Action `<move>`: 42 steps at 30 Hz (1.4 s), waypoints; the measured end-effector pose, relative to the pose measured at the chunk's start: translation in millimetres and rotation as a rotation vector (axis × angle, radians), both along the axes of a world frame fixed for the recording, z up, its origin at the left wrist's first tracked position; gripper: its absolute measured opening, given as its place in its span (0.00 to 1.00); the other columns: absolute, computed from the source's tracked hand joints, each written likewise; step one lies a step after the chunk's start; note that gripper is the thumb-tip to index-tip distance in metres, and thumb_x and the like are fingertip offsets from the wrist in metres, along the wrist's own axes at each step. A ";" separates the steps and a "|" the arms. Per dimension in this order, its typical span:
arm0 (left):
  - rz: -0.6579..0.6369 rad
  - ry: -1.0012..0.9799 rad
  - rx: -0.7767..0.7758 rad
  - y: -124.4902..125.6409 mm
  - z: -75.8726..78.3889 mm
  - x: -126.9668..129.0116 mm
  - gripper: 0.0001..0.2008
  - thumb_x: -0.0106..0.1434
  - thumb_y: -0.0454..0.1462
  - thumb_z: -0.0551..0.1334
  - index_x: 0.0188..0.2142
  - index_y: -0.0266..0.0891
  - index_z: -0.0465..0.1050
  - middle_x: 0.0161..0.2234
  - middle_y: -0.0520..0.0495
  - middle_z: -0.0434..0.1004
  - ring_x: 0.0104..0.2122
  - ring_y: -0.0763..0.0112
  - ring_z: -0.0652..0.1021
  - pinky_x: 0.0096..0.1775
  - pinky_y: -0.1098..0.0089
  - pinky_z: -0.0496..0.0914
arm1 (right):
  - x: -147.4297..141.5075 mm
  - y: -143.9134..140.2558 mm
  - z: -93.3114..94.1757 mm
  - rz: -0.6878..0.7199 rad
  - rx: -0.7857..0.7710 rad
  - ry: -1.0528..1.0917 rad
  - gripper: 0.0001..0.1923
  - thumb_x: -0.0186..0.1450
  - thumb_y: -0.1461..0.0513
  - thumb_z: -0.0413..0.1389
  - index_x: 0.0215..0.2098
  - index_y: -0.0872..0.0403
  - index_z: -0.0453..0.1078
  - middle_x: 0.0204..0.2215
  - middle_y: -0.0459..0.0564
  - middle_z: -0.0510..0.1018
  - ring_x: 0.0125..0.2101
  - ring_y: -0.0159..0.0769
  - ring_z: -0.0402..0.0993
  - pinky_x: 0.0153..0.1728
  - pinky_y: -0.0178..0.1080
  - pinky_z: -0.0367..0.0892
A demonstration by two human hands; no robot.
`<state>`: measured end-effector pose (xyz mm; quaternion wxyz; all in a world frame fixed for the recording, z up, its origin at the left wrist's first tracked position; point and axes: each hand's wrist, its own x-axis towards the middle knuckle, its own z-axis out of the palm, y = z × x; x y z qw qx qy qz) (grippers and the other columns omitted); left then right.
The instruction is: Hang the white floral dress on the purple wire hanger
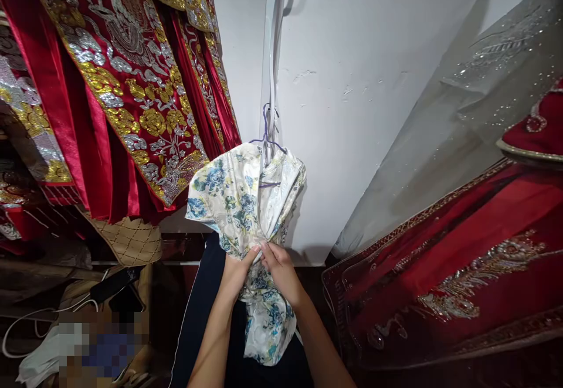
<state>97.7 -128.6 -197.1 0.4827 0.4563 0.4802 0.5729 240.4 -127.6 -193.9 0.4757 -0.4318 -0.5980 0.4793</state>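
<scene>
A white garment with blue and yellow flowers (240, 191) hangs from a thin purple hanger (265, 136) in front of me. Its front edges come together at my fingers, and the lower part drapes over my dark trousers. My left hand (241, 268) is closed on one edge of the cloth, with the thumb on top. Beside it, nearly touching, my right hand (279, 265) pinches the other edge between thumb and fingers. Whatever small fastening may lie between the fingertips is hidden.
Red dresses with gold and silver embroidery (153, 112) hang at the left. A sheer beaded gown (492, 71) and a red garment in a clear cover (440, 271) are at the right. Behind stands a white wall (343, 36). A box (145, 294) with a cable sits lower left.
</scene>
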 end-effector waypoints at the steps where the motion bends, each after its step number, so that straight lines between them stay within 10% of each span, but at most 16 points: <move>1: 0.024 0.034 -0.016 -1.4 1.3 0.2 0.37 0.61 0.47 0.68 0.65 0.43 0.59 0.58 0.38 0.74 0.63 0.53 0.69 0.65 0.54 0.61 | 0.4 0.7 1.4 -0.007 0.000 0.003 0.26 0.69 0.42 0.49 0.24 0.51 0.59 0.20 0.42 0.59 0.22 0.33 0.56 0.27 0.38 0.55; 7: 0.548 0.526 0.214 -22.5 3.1 18.1 0.43 0.63 0.46 0.65 0.70 0.47 0.43 0.71 0.36 0.46 0.71 0.51 0.51 0.69 0.51 0.51 | 4.5 -6.1 12.8 -0.081 -0.030 0.059 0.27 0.68 0.42 0.51 0.21 0.52 0.60 0.17 0.41 0.56 0.20 0.31 0.52 0.24 0.37 0.49; 13: 0.115 0.571 0.255 -25.0 -1.6 39.3 0.12 0.66 0.37 0.55 0.48 0.46 0.71 0.49 0.41 0.74 0.55 0.55 0.73 0.57 0.56 0.68 | 2.8 -19.7 30.5 0.025 -0.044 -0.010 0.28 0.67 0.43 0.53 0.19 0.53 0.67 0.10 0.41 0.59 0.14 0.29 0.52 0.21 0.36 0.50; 16: 0.055 0.621 0.186 -19.4 -4.7 37.0 0.08 0.68 0.40 0.53 0.36 0.44 0.69 0.38 0.44 0.76 0.43 0.58 0.76 0.48 0.59 0.71 | 8.6 -8.0 50.0 0.088 -0.162 0.048 0.26 0.67 0.44 0.54 0.21 0.54 0.70 0.09 0.41 0.61 0.11 0.27 0.50 0.17 0.35 0.47; 24: -0.202 1.111 0.236 17.7 0.6 15.5 0.07 0.68 0.35 0.52 0.33 0.44 0.65 0.35 0.44 0.75 0.38 0.60 0.77 0.40 0.64 0.68 | 20.8 99.0 188.8 0.012 -0.009 0.357 0.17 0.64 0.55 0.61 0.22 0.56 0.68 0.11 0.39 0.61 0.11 0.22 0.51 0.13 0.29 0.44; 29: -0.286 1.158 0.279 47.9 60.2 2.4 0.03 0.65 0.38 0.59 0.37 0.42 0.70 0.34 0.45 0.76 0.34 0.61 0.77 0.35 0.66 0.66 | 12.4 109.9 216.2 -0.008 0.014 0.342 0.22 0.65 0.49 0.59 0.24 0.58 0.68 0.11 0.41 0.63 0.10 0.21 0.52 0.11 0.28 0.43; 33: -0.012 0.753 0.655 63.1 141.9 -1.2 0.18 0.72 0.39 0.53 0.60 0.43 0.60 0.38 0.46 0.77 0.32 0.68 0.75 0.35 0.68 0.67 | 9.1 96.9 202.6 0.038 0.104 0.274 0.23 0.66 0.48 0.58 0.25 0.57 0.69 0.11 0.41 0.65 0.12 0.22 0.56 0.12 0.27 0.47; 36: 0.114 0.716 0.892 78.3 190.6 -0.7 0.13 0.72 0.39 0.54 0.54 0.41 0.69 0.39 0.45 0.77 0.34 0.69 0.75 0.37 0.68 0.67 | 6.6 96.0 198.5 0.095 0.206 0.222 0.23 0.67 0.47 0.57 0.24 0.56 0.69 0.11 0.41 0.65 0.12 0.23 0.56 0.14 0.29 0.49; 42: 0.214 0.671 0.973 99.2 212.7 -17.2 0.10 0.70 0.38 0.58 0.33 0.39 0.72 0.31 0.48 0.75 0.32 0.71 0.73 0.38 0.70 0.67 | -3.8 105.1 153.0 0.114 0.193 0.161 0.24 0.66 0.45 0.56 0.22 0.54 0.68 0.12 0.40 0.63 0.13 0.24 0.55 0.17 0.31 0.50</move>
